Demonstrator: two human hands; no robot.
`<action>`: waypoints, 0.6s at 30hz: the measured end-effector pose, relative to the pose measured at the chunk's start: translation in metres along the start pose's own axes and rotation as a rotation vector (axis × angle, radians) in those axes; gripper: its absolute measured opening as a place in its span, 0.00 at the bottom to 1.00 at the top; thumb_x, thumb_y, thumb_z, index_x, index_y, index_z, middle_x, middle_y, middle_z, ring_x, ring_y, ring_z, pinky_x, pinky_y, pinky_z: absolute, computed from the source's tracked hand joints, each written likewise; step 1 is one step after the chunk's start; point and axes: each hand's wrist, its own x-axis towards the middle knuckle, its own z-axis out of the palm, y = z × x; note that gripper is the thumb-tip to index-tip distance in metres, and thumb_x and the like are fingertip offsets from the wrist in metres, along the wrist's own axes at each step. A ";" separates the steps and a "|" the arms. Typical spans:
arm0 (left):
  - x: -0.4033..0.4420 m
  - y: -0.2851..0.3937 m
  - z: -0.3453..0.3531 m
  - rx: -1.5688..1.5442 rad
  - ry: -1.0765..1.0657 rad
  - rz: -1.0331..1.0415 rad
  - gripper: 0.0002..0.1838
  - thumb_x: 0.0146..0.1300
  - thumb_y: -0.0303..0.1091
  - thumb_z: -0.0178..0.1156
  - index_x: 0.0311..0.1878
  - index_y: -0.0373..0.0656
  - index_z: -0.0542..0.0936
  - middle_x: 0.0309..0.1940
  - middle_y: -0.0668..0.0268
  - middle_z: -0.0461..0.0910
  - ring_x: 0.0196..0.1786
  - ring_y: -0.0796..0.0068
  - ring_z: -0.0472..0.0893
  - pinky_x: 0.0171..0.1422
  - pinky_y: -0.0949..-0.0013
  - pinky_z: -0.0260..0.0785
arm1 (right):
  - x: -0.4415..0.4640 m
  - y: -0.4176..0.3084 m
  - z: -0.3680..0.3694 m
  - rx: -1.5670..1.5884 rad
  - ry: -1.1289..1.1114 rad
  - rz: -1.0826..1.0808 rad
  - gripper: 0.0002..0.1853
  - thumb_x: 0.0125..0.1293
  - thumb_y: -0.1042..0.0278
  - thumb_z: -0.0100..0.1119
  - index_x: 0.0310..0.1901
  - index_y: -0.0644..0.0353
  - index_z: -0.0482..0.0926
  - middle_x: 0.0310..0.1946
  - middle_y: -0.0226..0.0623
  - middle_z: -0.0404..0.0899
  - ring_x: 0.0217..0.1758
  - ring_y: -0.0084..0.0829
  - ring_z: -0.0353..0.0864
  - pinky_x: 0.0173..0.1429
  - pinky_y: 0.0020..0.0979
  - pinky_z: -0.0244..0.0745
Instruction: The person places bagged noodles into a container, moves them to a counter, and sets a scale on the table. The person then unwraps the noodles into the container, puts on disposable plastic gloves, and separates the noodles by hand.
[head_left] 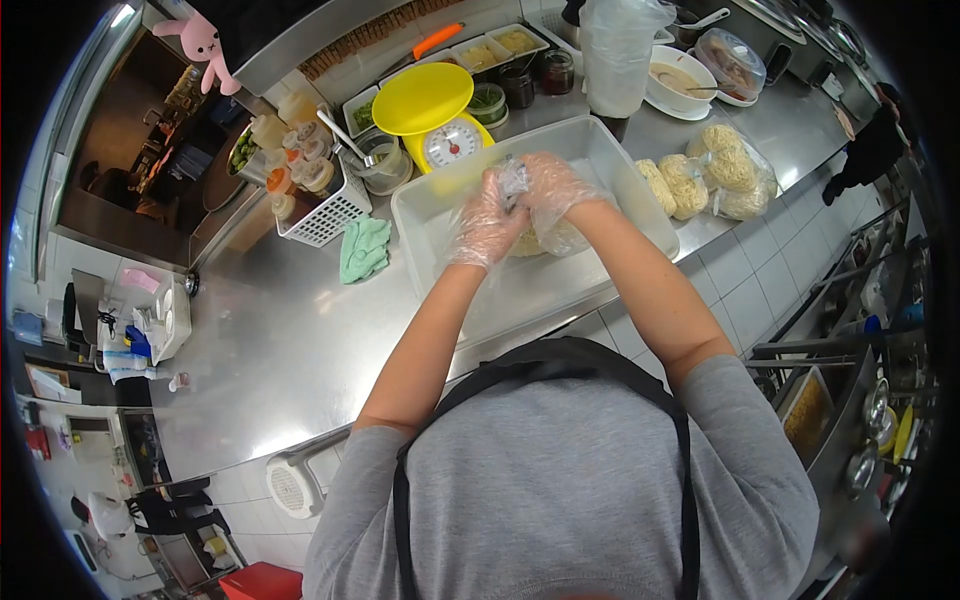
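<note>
Both my hands wear clear plastic gloves and are close together over a large translucent plastic tub (420, 215). My left hand (487, 225) is closed on the gathered top of a clear plastic bag (513, 180). My right hand (553, 185) grips the same bunched plastic from the other side, its fingers partly hidden. Beneath the hands, pale noodles (527, 244) show in the tub; whether they are inside this bag I cannot tell.
Bagged noodle bundles (685, 185) lie right of the tub. Behind it stands a yellow scale (455, 143). A white basket of bottles (325, 215) and a green cloth (365, 249) are at left. A white bowl (683, 85) sits at back right. Another person (870, 145) stands far right.
</note>
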 end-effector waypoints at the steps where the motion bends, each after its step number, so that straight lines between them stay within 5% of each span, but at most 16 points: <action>1: -0.001 0.006 0.001 -0.001 -0.004 0.001 0.25 0.49 0.31 0.59 0.50 0.44 0.60 0.39 0.51 0.75 0.44 0.52 0.76 0.51 0.59 0.65 | -0.001 -0.001 0.000 0.059 0.006 0.016 0.20 0.37 0.67 0.66 0.38 0.61 0.79 0.37 0.50 0.78 0.44 0.46 0.77 0.51 0.38 0.71; 3: 0.000 0.014 0.004 0.214 0.080 -0.047 0.22 0.48 0.33 0.59 0.47 0.43 0.63 0.37 0.50 0.76 0.45 0.49 0.74 0.48 0.52 0.63 | 0.001 0.002 0.009 0.054 0.043 0.002 0.18 0.40 0.68 0.65 0.37 0.62 0.79 0.37 0.51 0.78 0.44 0.46 0.77 0.50 0.38 0.71; 9: 0.006 0.000 -0.003 0.466 0.290 0.178 0.17 0.44 0.24 0.59 0.39 0.44 0.68 0.36 0.54 0.74 0.43 0.51 0.73 0.44 0.54 0.64 | -0.015 -0.001 0.005 -0.075 0.054 0.057 0.11 0.48 0.73 0.56 0.36 0.63 0.78 0.38 0.50 0.77 0.44 0.46 0.77 0.48 0.39 0.72; 14: -0.005 -0.005 -0.014 0.441 0.179 0.128 0.16 0.44 0.21 0.56 0.39 0.44 0.69 0.40 0.55 0.72 0.47 0.52 0.71 0.48 0.56 0.64 | -0.015 0.036 0.004 -0.261 0.111 -0.090 0.10 0.50 0.74 0.53 0.35 0.61 0.78 0.37 0.49 0.77 0.44 0.47 0.76 0.48 0.40 0.71; 18: -0.006 -0.027 -0.008 0.176 0.079 0.028 0.17 0.47 0.20 0.54 0.43 0.43 0.69 0.44 0.54 0.70 0.50 0.51 0.70 0.53 0.56 0.63 | -0.027 0.070 0.007 -0.062 -0.037 0.097 0.12 0.55 0.71 0.51 0.42 0.57 0.73 0.40 0.48 0.75 0.47 0.43 0.74 0.50 0.37 0.68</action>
